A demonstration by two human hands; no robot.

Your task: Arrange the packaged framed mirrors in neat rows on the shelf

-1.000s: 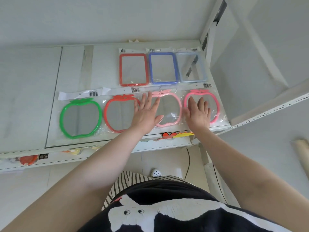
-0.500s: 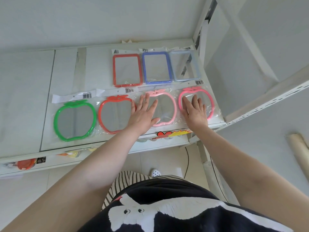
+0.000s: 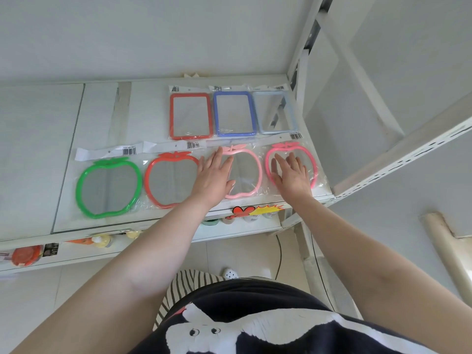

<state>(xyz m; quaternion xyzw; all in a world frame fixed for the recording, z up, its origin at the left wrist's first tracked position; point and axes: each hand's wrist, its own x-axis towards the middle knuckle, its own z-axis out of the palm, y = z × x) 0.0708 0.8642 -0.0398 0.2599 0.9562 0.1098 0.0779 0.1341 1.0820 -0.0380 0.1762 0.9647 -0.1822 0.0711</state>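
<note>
Seven packaged framed mirrors lie flat on the white shelf, set in two rows. The near row holds four apple-shaped ones: from left to right, a green apple mirror, a red apple mirror, a pale pink apple mirror and a brighter pink apple mirror, each in a clear plastic sleeve with a white barcode header strip at its far edge. The far row holds three rectangular ones side by side toward the right end of the shelf: a red rectangular mirror, a blue rectangular mirror and a light blue rectangular mirror, which sits just beside the shelf's right upright. The left hand rests palm down with fingers spread, flat over the gap between the red apple mirror and the pale pink one, its thumb on the pale pink mirror's glass. The right hand also lies open and flat, pressing on the brighter pink apple mirror (neither hand grips anything). The two hands are apart, with most of the pale pink mirror between them. Below the shelf edge, a lower shelf shows small items that are too blurred to identify, and a bright sticker marks the near lip.
</note>
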